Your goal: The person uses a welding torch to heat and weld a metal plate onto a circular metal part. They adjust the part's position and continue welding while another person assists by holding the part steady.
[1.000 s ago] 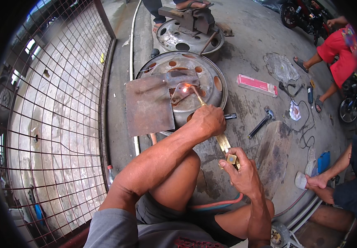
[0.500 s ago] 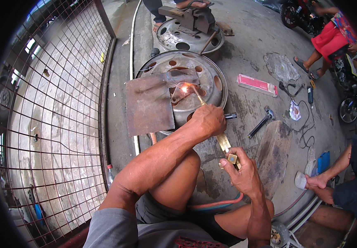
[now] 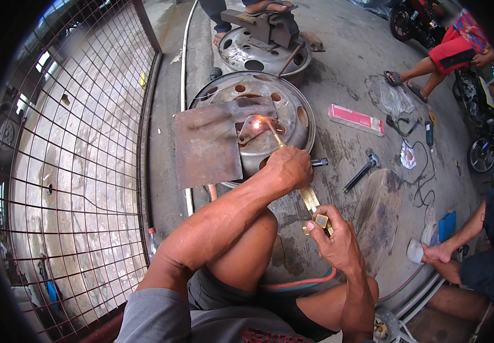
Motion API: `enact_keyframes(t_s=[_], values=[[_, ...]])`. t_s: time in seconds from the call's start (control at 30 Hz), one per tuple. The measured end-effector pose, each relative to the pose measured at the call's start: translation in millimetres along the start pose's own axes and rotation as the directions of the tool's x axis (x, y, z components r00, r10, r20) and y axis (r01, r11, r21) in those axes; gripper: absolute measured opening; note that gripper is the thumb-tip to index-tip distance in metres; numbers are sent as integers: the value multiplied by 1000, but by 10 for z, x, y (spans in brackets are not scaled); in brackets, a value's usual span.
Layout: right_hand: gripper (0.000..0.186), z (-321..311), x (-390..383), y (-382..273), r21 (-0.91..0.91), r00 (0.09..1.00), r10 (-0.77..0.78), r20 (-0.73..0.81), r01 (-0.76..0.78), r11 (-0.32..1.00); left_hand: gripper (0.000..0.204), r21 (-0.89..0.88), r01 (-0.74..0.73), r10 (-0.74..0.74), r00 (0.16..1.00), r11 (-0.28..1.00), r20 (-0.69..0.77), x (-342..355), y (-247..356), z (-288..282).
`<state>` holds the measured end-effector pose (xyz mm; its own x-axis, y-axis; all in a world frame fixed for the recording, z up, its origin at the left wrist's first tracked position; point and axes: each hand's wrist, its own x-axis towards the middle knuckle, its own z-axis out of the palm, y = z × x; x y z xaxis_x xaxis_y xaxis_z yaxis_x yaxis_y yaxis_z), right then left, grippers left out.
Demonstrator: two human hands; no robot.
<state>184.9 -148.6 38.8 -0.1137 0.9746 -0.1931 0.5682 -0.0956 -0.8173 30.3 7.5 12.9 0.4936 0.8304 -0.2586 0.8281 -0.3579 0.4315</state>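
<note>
My left hand (image 3: 288, 167) is closed round the brass handle of a gas torch (image 3: 310, 198). My right hand (image 3: 338, 239) grips the torch's valve end, thumb and fingers round the brass knobs. The torch's bent tip points at a small flat metal bracket (image 3: 248, 134), where a spot glows bright orange-white. Beside the bracket, a rusty square metal plate (image 3: 207, 150) lies across a steel wheel rim (image 3: 304, 142) and overhangs its left side. Red and green hoses (image 3: 301, 282) run below my right hand.
Behind stands another wheel rim (image 3: 232, 57) bearing a bench vise (image 3: 284, 28), with a person's sandalled foot on it. A hammer (image 3: 361, 170), pink-white box (image 3: 355, 119) and cables lie right. Wire mesh fence (image 3: 87, 171) bounds the left. Other people's legs (image 3: 430, 74) and motorcycles (image 3: 478, 120) are right.
The glow at the torch tip is smaller, with fewer sparks. My hands have hardly moved. At the upper right, the person in red shorts has shifted their feet leftward.
</note>
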Motion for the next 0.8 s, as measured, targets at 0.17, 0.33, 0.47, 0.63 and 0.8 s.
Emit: enact_keyframes(t_s=[0.17,0.33,0.47,0.63,0.8], values=[[24,-21,-6,21,-10,999,-50,7,50,999,29,-31,20,-21,1000,999,-16,-18,3,-10],[26,-57,-6,-8,-10,999,-20,42,21,1000,28,-27,17,-17,1000,999,-15,-21,4,-15],[26,-57,-6,-11,-6,999,-24,45,25,1000,33,-66,28,-31,998,997,-48,4,-26,40],[26,-54,-2,-7,-7,999,-32,42,33,999,34,-72,28,-31,999,997,-41,15,-37,53],[25,-44,8,9,-15,998,-47,38,48,999,28,-26,41,-41,999,999,8,-5,0,-13]])
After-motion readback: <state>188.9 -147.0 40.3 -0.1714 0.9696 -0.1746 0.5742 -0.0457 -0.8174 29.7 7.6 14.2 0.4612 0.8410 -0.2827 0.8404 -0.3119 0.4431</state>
